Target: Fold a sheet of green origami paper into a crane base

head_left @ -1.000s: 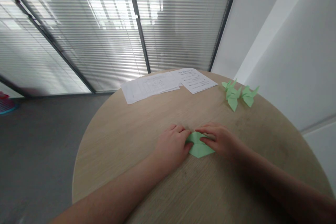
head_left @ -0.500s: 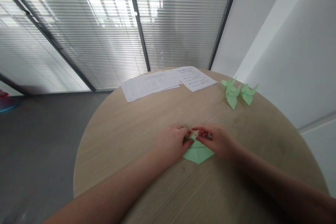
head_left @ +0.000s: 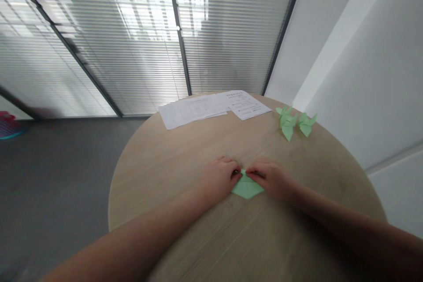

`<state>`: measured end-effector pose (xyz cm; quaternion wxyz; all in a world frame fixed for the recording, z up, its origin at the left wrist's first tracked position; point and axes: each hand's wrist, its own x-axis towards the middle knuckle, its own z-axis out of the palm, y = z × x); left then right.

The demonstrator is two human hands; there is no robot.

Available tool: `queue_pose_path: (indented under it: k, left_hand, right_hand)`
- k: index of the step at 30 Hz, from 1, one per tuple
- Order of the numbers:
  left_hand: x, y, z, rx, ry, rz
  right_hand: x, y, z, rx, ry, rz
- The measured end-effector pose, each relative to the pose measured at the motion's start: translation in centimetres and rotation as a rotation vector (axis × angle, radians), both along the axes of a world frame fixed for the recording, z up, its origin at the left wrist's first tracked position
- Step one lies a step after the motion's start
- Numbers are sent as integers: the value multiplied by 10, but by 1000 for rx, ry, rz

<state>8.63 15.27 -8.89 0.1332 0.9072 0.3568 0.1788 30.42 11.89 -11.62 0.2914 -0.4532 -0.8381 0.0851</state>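
Observation:
A sheet of folded light green origami paper (head_left: 247,189) lies on the round wooden table (head_left: 185,154), its wide pointed end toward me. My left hand (head_left: 220,177) pinches the paper's left side near the far tip, thumb on top. From the right, my right hand (head_left: 269,177) pinches the paper close to the same tip, its thumb and index finger together. The fingers of both hands hide the paper's side edges.
Several folded green paper cranes (head_left: 287,125) stand at the table's far right. Printed white sheets (head_left: 194,110) overlap along the far edge. A window with blinds (head_left: 142,53) rises behind, and a basket (head_left: 9,125) sits on the floor at far left.
My right thumb and index finger, apart before, have closed onto the green paper. My left hand stays at the paper's left side. The view has shifted slightly.

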Motion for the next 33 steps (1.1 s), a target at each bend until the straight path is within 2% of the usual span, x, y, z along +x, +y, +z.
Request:
queue_pose_path:
  k: [5, 9, 15, 20, 24, 33]
  left_hand:
    - [-11, 3, -4, 58, 20, -134]
    - [-18, 8, -8, 60, -19, -240]
    - [-17, 8, -11, 72, -60, -275]
    - [-17, 4, -10, 145, -64, -309]
    - [-17, 2, -8, 182, -78, -322]
    - [-16, 2, -5, 194, -104, -389]
  right_hand:
    - [5, -9, -5, 123, -85, 74]
    - [4, -12, -3, 169, -145, 120]
    - [11, -12, 4, 271, -284, 233]
    - [18, -13, 9, 259, -225, 340]
    - [21, -12, 15, 200, -196, 376]
    - [21, -8, 21, 192, -151, 436]
